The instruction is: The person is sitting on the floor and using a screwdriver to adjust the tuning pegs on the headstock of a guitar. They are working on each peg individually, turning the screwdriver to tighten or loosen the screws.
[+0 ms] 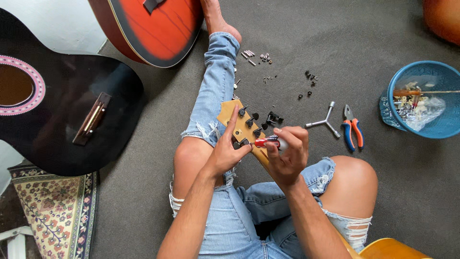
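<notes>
Gripping headstock (238, 125), left hand (224, 152) fingers extended

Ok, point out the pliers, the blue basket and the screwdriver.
pliers (353, 128), head view, on the orange-and-blue handles.
blue basket (394, 81), head view, on its left rim.
screwdriver (263, 142), head view, on its red handle.
</notes>
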